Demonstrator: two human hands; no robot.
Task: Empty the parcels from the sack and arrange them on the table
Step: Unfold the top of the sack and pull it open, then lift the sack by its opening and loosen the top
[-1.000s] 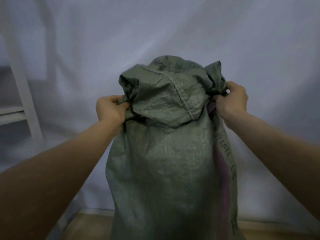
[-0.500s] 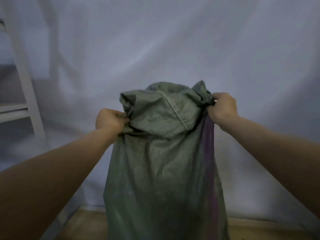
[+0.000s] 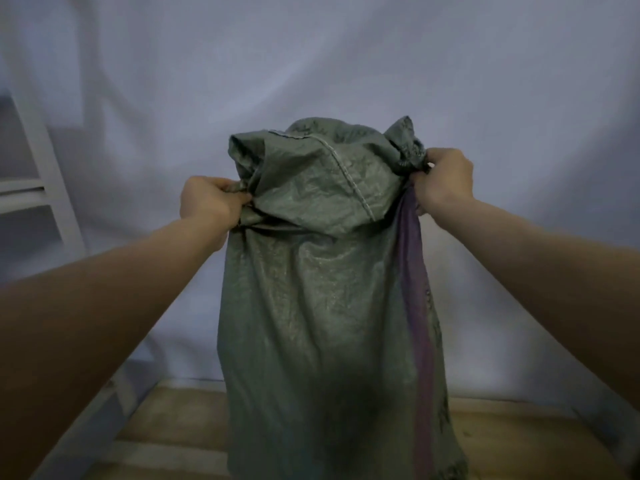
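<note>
Head view: sack held upside down over the counter, left hand and right hand clenching its corners, probably to shake parcels out; none visible.

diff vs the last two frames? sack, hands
The sack top dipped half a second ago and has come partway back up, right hand riding higher than left hand. Nothing taken or released: each grip stays bunched on a top corner. No parcels visible; wooden surface below unchanged.
</note>
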